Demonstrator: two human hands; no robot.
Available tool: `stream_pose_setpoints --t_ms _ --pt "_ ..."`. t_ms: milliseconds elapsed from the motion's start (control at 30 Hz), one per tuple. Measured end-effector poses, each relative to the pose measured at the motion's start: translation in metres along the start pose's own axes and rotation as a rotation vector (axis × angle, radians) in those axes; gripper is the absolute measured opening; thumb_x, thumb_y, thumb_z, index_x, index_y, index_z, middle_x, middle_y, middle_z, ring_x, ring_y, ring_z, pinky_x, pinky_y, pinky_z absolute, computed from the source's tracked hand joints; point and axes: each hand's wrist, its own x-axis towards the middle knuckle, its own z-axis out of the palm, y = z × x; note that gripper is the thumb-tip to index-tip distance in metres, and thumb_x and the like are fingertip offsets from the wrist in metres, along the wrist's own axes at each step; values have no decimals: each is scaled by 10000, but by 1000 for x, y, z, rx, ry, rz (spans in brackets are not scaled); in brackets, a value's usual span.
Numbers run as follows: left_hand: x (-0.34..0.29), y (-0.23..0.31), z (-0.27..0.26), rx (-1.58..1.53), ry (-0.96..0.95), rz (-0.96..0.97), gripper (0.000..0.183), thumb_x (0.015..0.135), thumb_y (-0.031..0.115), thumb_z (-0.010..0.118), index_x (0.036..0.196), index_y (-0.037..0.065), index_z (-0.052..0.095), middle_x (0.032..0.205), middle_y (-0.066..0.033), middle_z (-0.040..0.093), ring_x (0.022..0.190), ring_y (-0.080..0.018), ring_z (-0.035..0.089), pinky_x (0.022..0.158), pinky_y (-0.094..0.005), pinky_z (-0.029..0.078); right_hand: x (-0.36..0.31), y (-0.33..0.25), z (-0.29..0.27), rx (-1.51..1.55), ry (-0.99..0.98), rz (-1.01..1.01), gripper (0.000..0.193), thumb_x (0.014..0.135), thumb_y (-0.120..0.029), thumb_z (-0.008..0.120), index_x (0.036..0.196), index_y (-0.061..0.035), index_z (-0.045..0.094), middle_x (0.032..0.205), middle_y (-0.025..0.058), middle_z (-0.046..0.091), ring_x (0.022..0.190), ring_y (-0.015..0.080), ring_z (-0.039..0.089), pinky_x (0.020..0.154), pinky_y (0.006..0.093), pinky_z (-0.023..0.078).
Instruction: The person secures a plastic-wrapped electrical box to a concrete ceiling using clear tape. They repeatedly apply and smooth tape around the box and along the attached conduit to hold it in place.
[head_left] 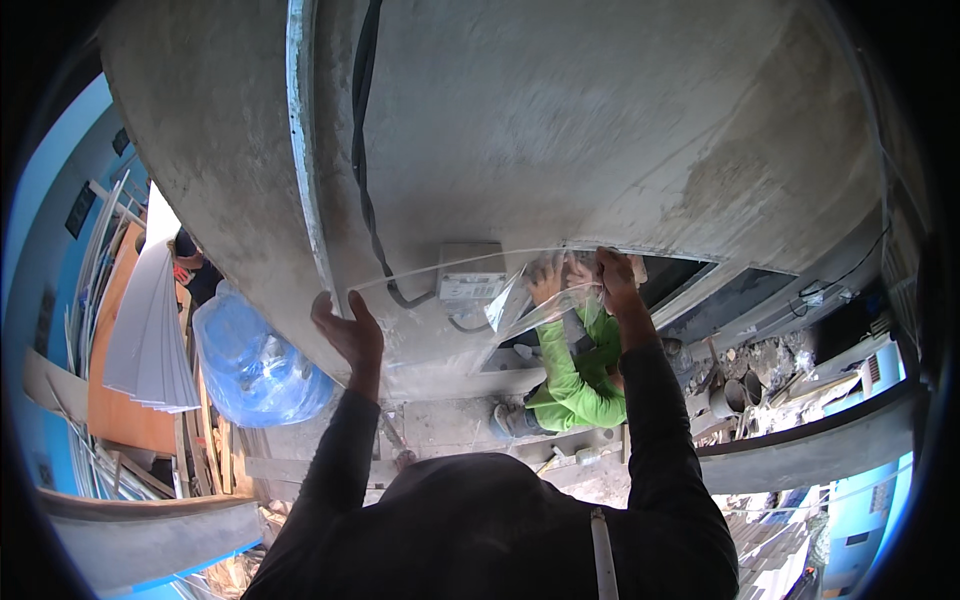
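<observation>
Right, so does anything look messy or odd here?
Yes: rubble lies scattered at right, looking untidy. A dark patch on the wall, upper right, stands out against paler grey. The clear sheet by the right hand looks creased, not flat.

The clear sheet (512,304) looks plastic and glossy, the grey wall (530,130) matt, the bluish bag (262,375) shiny plastic.

No legible txt; markings (474,288) on gray wall box (472,256) too sm.
</observation>
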Motion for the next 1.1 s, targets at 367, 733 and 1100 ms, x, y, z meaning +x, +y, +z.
stream_pose_setpoints --t_ms 367,733,1100 --pt "-54 46 86 237 -616 262 430 887 204 767 1269 105 598 1319 -133 609 1210 -384 576 982 -529 470 64 9 16 -44 151 3 227 1024 -240 570 892 -59 609 610 10 510 468 110 442 425 305 321" --pt "-70 61 80 -40 -754 -27 273 878 253 809 935 40 647 884 -119 710 777 -264 728 672 -399 555 25 -63 76 -457 -200 -275 294 1043 -300 617 919 -36 658 662 40 626 554 130 585 518 305 457" --pt "90 1 32 -598 -562 -502 346 1047 329 615 1258 56 639 1221 -99 681 1062 -152 647 877 -304 497 0 -165 223 -613 -386 -685 282 1042 -228 564 900 2 642 638 67 593 588 147 585 606 342 491"
